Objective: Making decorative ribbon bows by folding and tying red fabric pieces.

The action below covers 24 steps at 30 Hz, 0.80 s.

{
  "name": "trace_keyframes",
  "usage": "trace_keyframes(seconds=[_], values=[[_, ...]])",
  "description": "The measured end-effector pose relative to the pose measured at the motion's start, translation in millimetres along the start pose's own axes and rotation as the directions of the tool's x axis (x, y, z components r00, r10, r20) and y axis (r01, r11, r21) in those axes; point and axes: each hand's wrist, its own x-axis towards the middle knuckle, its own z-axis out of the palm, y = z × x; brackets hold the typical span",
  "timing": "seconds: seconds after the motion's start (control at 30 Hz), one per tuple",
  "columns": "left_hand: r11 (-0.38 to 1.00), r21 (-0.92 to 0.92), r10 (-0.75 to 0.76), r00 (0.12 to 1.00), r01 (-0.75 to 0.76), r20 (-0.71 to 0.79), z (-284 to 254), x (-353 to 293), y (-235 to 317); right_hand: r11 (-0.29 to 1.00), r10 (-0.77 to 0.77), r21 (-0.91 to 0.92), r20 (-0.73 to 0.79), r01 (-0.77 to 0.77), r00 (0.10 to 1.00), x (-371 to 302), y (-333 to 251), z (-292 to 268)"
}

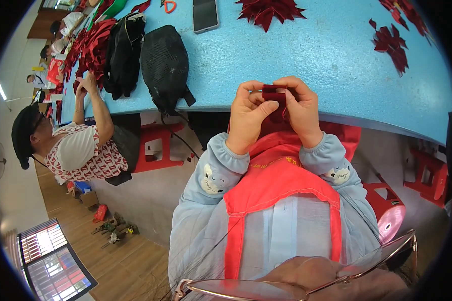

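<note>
Between my two hands I hold a small piece of dark red velvety fabric (274,95), folded over at its top. My left hand (251,113) pinches its left side between thumb and fingers. On the other side my right hand (303,108) grips it the same way, with the thumb against the front. Both hands are close together just over the near edge of the blue table (226,75). Part of the cloth is hidden behind the fingers. Beyond them on the tabletop lies a dark red pointed-petal fabric flower (268,12).
A black mesh bag (164,67) and a black cloth bag (124,55) lie left, near a dark phone (206,15) and orange-handled scissors (169,6). More red petals (390,45) are at right. A co-worker (80,145) sits left. Red stools (384,210) stand below.
</note>
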Motion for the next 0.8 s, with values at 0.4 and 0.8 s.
trace_keyframes(seconds=[0.4, 0.8], values=[[0.958, -0.245, 0.176, 0.981, -0.152, 0.082, -11, 3, -14, 0.728, -0.517, -0.458, 0.124, 0.510, 0.847, -1, -10, 5], [0.888, 0.244, 0.352, 0.918, -0.389, 0.182, -16, -5, 2, 0.505, -0.607, -0.532, 0.342, 0.680, 0.718, 0, -29, 1]])
